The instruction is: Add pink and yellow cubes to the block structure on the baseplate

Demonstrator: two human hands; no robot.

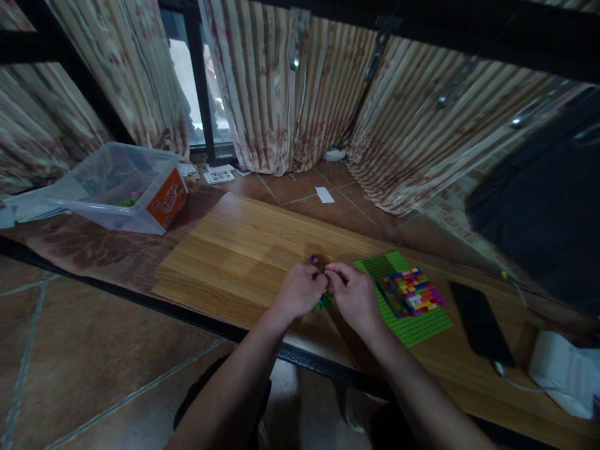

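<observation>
A person's bare hands meet just below the center of the frame, over a wood-grained surface [225,247]. The fingers of the right hand [354,294] are pinched together on a small yellow-green piece [326,271]; those of the left hand [301,291] curl in just beside it, and whether they grip anything cannot be told. A purple brick [314,258] lies just above the hands in the frame, with green bricks [323,302] below, partly hidden by them. At lower right, a multicolored brick build [417,292] sits on a green baseplate [415,331], near a black phone [480,322]. A clear plastic bin [107,209] with an orange label [169,199] stands at left.
</observation>
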